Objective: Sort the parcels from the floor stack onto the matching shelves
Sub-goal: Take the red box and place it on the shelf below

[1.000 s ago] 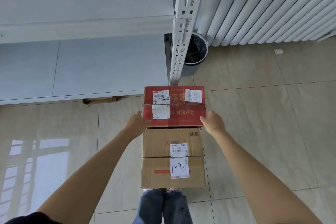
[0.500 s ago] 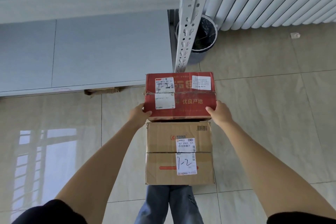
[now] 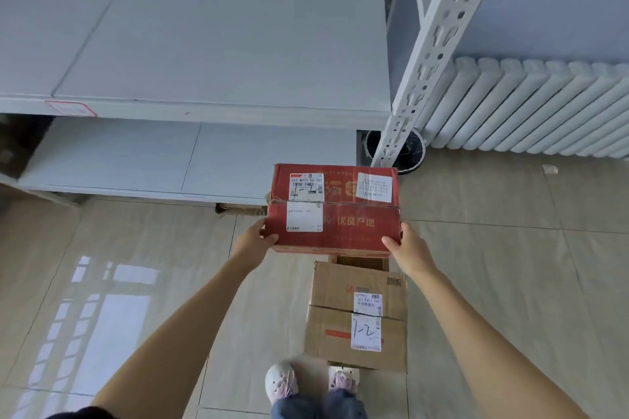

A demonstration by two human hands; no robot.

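Left hand (image 3: 253, 241) and right hand (image 3: 406, 248) outstretched, gripping opposite sides.

Storeroom, metal shelving (image 3: 218, 44), labelled parcels (image 3: 357, 320)

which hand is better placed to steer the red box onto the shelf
Left, probably. Both hands grip the red box, the left hand on its left end and the right hand on its right. The shelf lies ahead and to the left, the left hand's side.
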